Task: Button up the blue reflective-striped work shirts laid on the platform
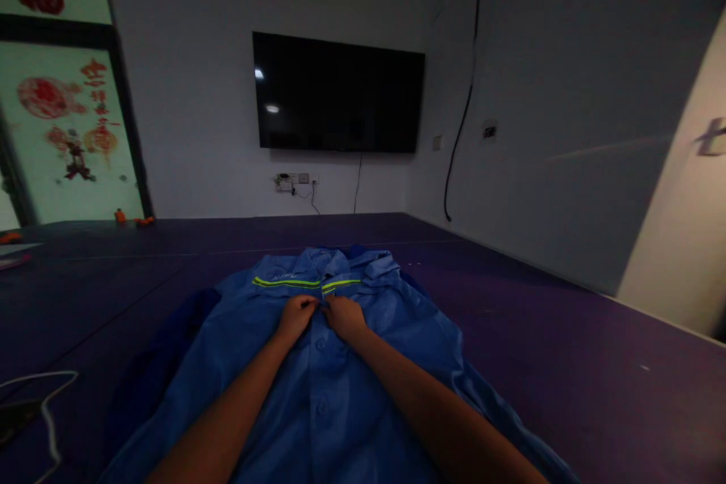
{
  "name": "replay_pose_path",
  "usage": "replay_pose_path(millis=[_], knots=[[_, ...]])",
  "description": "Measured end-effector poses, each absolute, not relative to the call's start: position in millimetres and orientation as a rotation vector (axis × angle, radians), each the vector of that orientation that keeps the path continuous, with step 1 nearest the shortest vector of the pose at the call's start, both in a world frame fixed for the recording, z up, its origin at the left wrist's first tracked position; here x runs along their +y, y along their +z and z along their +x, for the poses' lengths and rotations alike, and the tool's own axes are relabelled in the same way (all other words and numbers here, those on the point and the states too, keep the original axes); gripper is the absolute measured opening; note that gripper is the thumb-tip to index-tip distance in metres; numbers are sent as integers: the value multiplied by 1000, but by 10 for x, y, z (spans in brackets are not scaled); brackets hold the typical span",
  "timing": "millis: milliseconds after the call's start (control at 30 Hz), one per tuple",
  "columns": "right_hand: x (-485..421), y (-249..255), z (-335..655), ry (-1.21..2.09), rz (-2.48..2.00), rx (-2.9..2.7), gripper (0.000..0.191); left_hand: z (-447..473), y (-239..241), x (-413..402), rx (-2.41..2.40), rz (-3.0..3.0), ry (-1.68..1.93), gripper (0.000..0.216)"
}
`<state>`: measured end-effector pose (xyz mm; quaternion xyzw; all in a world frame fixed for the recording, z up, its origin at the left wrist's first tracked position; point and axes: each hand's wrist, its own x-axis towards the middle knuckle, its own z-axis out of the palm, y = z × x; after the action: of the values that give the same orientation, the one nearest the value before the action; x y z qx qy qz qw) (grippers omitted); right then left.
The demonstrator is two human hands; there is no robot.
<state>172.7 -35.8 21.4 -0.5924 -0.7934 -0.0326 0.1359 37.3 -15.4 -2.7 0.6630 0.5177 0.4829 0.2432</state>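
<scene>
A blue work shirt [318,386] with a yellow-green reflective stripe [286,283] lies spread face up on a dark purple surface [538,348], collar away from me. My left hand [296,315] and my right hand [344,317] meet at the button line just below the stripe. Both hands have their fingers pinched together on the shirt's front edges. Several buttons run down the placket toward me, between my forearms.
A white cable [48,393] lies on the surface at the near left. A black television [339,93] hangs on the far wall above a socket with wires. A glass door [68,128] with red decorations stands at the left.
</scene>
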Motion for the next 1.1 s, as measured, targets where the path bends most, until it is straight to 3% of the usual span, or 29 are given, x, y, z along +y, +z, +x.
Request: replay_pose_path(millis=[1100], knots=[[-385, 245, 1711, -62, -1747, -2307, 26, 383, -10, -167, 1414, 1854, 1294, 25]])
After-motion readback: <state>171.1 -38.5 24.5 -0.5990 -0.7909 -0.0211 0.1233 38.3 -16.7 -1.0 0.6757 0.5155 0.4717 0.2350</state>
